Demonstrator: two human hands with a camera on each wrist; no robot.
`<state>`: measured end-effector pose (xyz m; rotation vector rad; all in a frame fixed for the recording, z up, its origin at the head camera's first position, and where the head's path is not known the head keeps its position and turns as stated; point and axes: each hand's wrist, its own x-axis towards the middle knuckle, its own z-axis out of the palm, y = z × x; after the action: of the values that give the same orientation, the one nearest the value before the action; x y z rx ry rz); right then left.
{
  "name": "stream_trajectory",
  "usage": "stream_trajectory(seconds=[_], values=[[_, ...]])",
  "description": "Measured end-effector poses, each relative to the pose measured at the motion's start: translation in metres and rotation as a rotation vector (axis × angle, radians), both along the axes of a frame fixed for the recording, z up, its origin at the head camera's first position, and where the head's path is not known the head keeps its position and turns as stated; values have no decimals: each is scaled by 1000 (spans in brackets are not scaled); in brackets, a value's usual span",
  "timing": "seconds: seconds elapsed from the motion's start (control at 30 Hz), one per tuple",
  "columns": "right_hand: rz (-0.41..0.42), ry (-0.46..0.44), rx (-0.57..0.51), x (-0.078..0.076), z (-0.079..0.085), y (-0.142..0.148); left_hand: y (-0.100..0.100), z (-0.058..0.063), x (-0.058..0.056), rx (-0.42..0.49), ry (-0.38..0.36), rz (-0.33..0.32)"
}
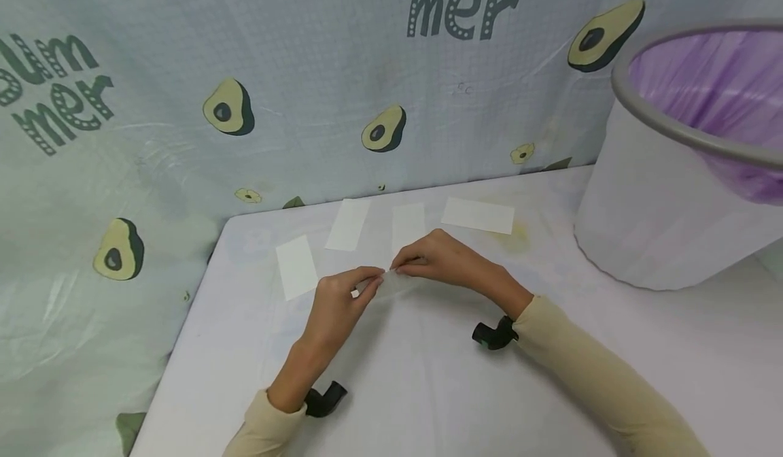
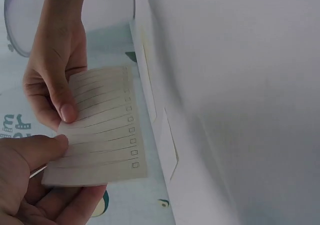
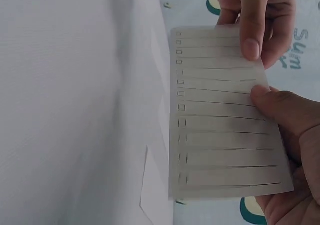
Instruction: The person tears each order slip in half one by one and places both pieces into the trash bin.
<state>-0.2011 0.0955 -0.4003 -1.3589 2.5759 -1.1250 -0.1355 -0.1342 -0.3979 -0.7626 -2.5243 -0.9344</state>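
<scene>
Both my hands are at work over the white-covered table (image 1: 416, 389), close to each other, thumbs near but apart. My left hand (image 1: 333, 307) pinches a lined checklist sheet (image 3: 220, 130), thumb on the ruled face, fingers behind; my right hand (image 1: 443, 260) pinches the same long edge just beside it, thumb likewise on the ruled face. The sheet is held up off the tabletop, between both hands, a column of small checkboxes running along the long edge opposite my grip. Four white paper slips lie on the table beyond: a leftmost slip (image 1: 296, 266) near my left hand, a tilted slip (image 1: 348, 224) farther back, a third slip (image 1: 408, 220) just past my right fingers, and a crosswise slip (image 1: 478, 215) beside a yellowish stain (image 1: 516, 238). To the right stands a white bin (image 1: 648, 212) with a grey rim and purple liner (image 1: 716, 83). Behind hangs an avocado-print sheet (image 1: 306, 69) lettered "summer". Beige sleeves (image 1: 599, 368) on both arms; a black curved fitting (image 1: 494, 334) shows at each wrist.
</scene>
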Motion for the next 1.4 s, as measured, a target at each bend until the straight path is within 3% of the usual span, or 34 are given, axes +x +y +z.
stream_trajectory(seconds=[0.13,0.33,0.53,0.67,0.97,1.4], values=[[-7,-6,-27,4,0,5,5,-3,-5,32,-15,-43],[-32,-31,-56,9,2,16,13,-13,-10,85,26,-116],[-61,20,-112,13,1,26,22,-12,-12,123,87,-160],[-85,70,-166,16,1,35,29,-10,-15,151,84,-183],[-134,143,-218,24,3,49,42,-10,-18,200,79,-203],[-199,213,-231,31,17,59,52,0,-21,276,46,-223]])
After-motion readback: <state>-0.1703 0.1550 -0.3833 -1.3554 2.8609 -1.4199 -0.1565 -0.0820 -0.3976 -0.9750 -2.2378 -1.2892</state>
